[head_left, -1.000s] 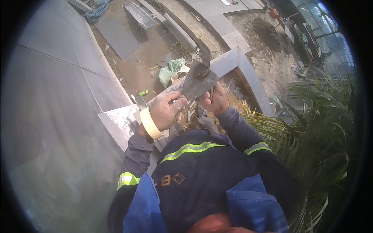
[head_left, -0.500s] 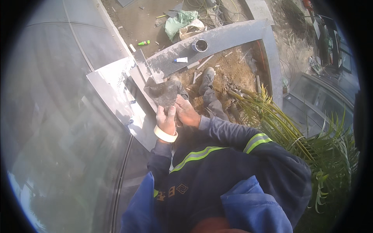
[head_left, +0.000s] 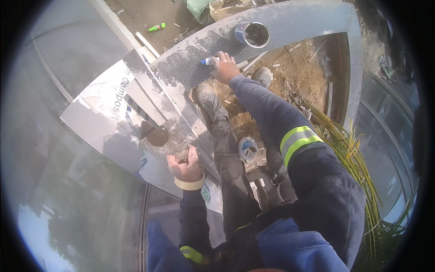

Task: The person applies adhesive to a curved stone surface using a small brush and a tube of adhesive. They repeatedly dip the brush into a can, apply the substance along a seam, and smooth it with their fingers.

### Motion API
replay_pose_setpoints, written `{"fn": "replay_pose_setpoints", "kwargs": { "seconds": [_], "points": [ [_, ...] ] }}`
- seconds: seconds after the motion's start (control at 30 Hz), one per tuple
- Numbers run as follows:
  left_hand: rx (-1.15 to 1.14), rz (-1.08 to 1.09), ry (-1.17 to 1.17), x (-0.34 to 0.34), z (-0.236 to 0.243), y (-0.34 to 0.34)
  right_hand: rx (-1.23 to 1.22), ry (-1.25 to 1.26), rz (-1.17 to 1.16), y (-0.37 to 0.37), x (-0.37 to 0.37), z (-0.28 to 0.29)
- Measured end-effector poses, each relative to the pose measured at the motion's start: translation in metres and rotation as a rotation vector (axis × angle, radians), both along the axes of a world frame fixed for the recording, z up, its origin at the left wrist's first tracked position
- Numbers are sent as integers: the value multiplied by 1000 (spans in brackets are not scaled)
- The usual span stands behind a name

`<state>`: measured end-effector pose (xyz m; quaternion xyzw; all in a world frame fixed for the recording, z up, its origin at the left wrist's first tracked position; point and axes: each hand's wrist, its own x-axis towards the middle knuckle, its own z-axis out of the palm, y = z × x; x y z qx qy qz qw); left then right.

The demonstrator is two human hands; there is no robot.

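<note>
My left hand (head_left: 185, 168) pinches the near edge of a flat, dusty grey piece (head_left: 174, 136), which bears a round dark brown patch; its exact kind I cannot make out. A cream roll of tape (head_left: 189, 184) sits around my left wrist like a bracelet. With its arm stretched forward, my right hand (head_left: 225, 68) has its fingers closed on a small white tube (head_left: 210, 60) with a blue cap, at the curved grey ledge (head_left: 190, 56). An open tin (head_left: 253, 35) with dark contents stands on that ledge, just beyond my right hand.
White printed panels (head_left: 97, 106) lie at the left beside large glass panes (head_left: 72, 181). Sandy soil with offcuts (head_left: 294, 68) fills the ledge's inside. Between my legs is a white and blue container (head_left: 248, 148). Palm fronds (head_left: 358, 172) crowd the right; a green bottle (head_left: 157, 27) lies beyond.
My right hand has left the grey piece and reached forward to the white tube, closing on it. My left hand has moved lower with the piece. The view has shifted closer to the ledge.
</note>
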<state>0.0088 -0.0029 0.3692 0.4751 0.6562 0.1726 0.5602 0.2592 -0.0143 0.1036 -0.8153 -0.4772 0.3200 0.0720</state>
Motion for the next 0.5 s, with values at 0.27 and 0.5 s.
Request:
{"fn": "replay_pose_setpoints", "kwargs": {
  "seconds": [0.27,0.5],
  "points": [
    [-73,91,15,30,1,-18,-113,425,-248,-12,-19,7],
    [-8,-295,-35,50,158,20,216,944,-171,-79,-14,374]
  ]
}}
